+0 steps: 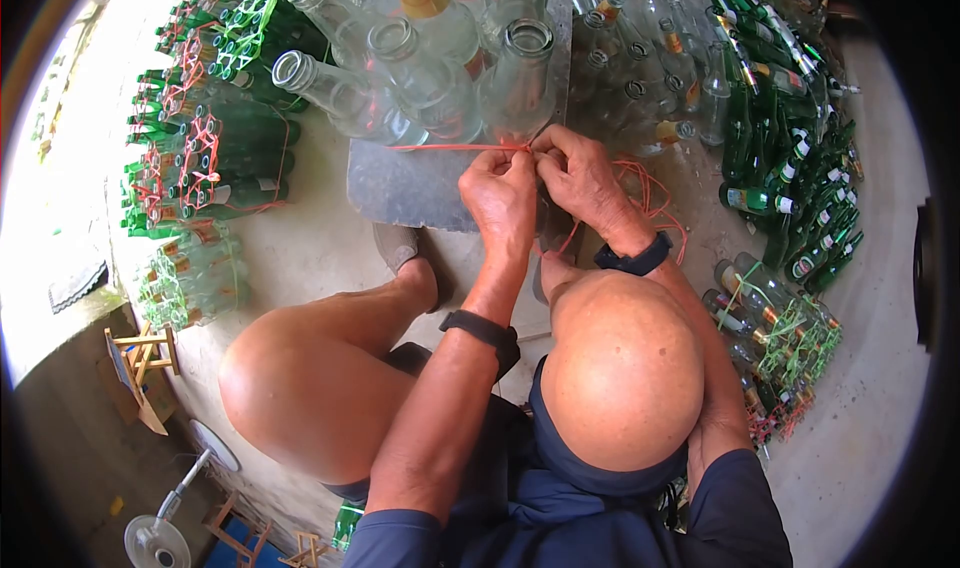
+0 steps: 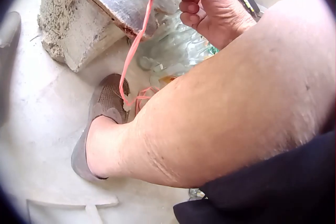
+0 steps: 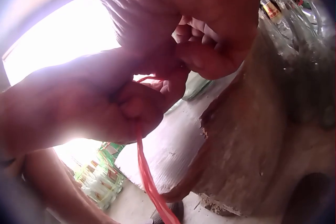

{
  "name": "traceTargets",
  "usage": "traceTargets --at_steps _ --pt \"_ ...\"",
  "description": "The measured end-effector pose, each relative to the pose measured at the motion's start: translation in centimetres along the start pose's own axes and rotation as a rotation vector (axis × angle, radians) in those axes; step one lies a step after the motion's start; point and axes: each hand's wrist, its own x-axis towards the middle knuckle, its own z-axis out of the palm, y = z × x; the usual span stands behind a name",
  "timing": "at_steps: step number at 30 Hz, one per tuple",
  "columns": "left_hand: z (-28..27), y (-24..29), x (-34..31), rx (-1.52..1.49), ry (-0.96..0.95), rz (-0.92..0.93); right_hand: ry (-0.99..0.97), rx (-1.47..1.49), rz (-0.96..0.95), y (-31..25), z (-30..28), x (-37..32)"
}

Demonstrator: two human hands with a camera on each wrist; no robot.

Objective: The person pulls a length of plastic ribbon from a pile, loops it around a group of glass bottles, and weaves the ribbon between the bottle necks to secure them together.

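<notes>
Clear glass bottles (image 1: 420, 83) stand in a tight cluster on a grey board, with red plastic string (image 1: 440, 148) drawn across the near side of their bases. At the near right of the cluster, my left hand (image 1: 500, 203) pinches this string between thumb and fingers. My right hand (image 1: 590, 183) is right beside it, fingers curled and pinching the string where the fingertips of both hands meet. In the left wrist view a length of string (image 2: 129, 58) hangs from the left hand toward the floor. Fingers hide the crossing of the strands.
The board (image 1: 400, 193) rests on a rough block (image 2: 79, 29). Tied green bottles (image 1: 240, 148) stand at left; loose green bottles (image 1: 770, 128) lie at right. Loose string (image 1: 650, 198) trails beside the right hand. A fan (image 1: 160, 538) and small wooden stools (image 1: 145, 368) are at lower left.
</notes>
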Motion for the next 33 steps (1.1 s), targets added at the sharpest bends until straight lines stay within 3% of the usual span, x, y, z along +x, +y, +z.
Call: traceTargets --at_steps 4,9,15,28,33 --pt "-0.2 0.4 0.1 -0.142 -0.055 -0.145 -0.022 0.181 0.084 0.4 -0.2 -0.1" --pt "-0.6 0.4 0.5 -0.255 -0.118 -0.259 -0.162 0.629 0.492 -0.4 -1.0 0.1" --pt "-1.1 0.9 1.0 -0.242 -0.18 -0.337 -0.25 0.86 0.593 1.6 -0.6 -0.2" --pt "-2.2 1.1 2.5 -0.432 -0.313 -0.585 -0.285 0.866 0.654 1.7 -1.1 0.4" --pt "-2.4 1.3 2.8 -0.455 -0.342 -0.596 -0.288 0.909 0.682 1.8 -1.1 0.4"
